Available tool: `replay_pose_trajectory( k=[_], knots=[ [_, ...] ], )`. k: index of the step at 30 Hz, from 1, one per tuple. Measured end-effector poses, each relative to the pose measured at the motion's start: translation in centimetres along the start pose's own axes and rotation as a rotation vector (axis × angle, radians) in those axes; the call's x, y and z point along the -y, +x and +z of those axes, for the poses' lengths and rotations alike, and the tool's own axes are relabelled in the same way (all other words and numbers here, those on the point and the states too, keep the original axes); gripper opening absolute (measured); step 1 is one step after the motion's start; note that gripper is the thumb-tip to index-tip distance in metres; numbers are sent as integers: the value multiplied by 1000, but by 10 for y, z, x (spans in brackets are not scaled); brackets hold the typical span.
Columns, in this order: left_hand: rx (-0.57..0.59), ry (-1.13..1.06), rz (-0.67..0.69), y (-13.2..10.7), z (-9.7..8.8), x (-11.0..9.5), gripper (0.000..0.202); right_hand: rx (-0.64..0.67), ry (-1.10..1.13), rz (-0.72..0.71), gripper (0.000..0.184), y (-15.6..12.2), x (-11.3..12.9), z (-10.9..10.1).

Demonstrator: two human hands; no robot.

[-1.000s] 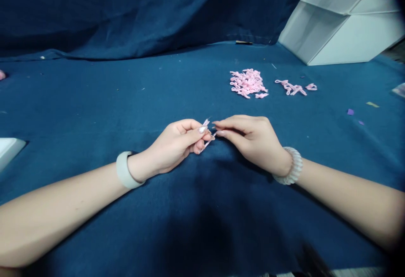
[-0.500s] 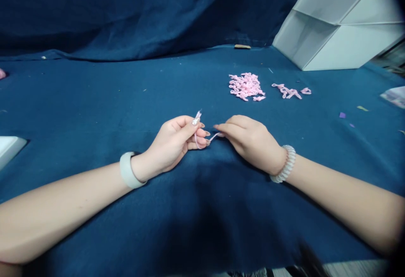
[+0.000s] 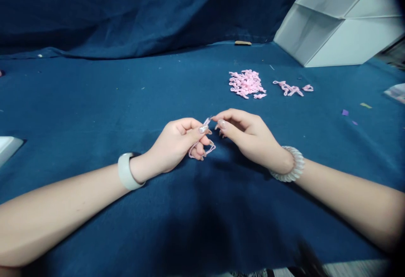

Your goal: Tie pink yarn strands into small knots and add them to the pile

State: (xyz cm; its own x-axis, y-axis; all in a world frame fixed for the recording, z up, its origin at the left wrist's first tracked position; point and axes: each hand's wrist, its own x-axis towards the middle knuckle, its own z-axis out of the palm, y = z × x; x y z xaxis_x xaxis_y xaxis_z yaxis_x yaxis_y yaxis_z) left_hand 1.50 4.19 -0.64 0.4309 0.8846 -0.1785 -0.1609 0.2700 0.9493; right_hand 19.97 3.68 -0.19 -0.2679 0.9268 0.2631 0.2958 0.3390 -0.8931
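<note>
My left hand pinches a thin pink loop between thumb and fingers, and the loop's lower part hangs below the fingertips. A short pale tip of it sticks up past my thumbnail. My right hand is beside it with fingers apart, holding nothing, its fingertips almost at that tip. Farther ahead lies a heap of pink loops, and a smaller loose row of pink loops sits to its right.
A dark blue cloth covers the surface and rises behind as a backdrop. A white angular panel structure stands at the back right. Small purple scraps lie at right, and a white object sits at the left edge.
My right hand has lifted off the pink strand and moved slightly up and away. The strand now hangs as a loop under my left fingers. The heap has not moved.
</note>
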Motion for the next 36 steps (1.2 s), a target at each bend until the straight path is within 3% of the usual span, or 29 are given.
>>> replay_pose_trajectory(
  k=[8, 26, 32, 36],
  knots=[
    [26, 106, -27, 0, 2, -2, 28, -27, 239, 142, 17, 4, 8, 14],
    [11, 85, -47, 2, 4, -2, 20, -66, 413, 172, 23, 5, 1, 15],
    [69, 74, 9, 2, -2, 1, 24, 104, 578, 211, 30, 8, -12, 8],
    [165, 102, 19, 3, -5, 1, 27, 272, 613, 157, 18, 8, -8, 7]
  ],
)
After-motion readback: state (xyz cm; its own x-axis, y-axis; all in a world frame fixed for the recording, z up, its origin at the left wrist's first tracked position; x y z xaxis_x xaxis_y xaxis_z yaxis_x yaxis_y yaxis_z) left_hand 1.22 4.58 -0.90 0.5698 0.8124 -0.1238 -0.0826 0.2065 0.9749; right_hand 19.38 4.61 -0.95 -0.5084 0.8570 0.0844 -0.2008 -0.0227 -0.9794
